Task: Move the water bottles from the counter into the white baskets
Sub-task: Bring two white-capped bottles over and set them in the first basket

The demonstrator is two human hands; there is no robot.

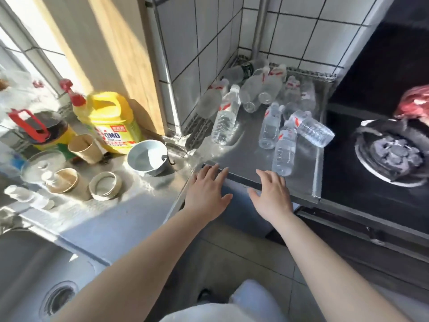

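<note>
Clear, red-labelled water bottles [269, 108] litter the counter [241, 154]; both hands' grip slack, flat-fingered, holding nothing.

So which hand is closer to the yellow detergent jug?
Left. The left hand lies open at the counter edge, right of and below the yellow detergent jug; the right hand is farther right, by the bottles.

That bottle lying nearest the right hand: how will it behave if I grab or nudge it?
The bottle lies on its side on smooth steel counter, so a nudge will probably roll it. It looks thin, clear plastic, likely to dent under a hard squeeze. The right hand is open, not touching it.
</note>
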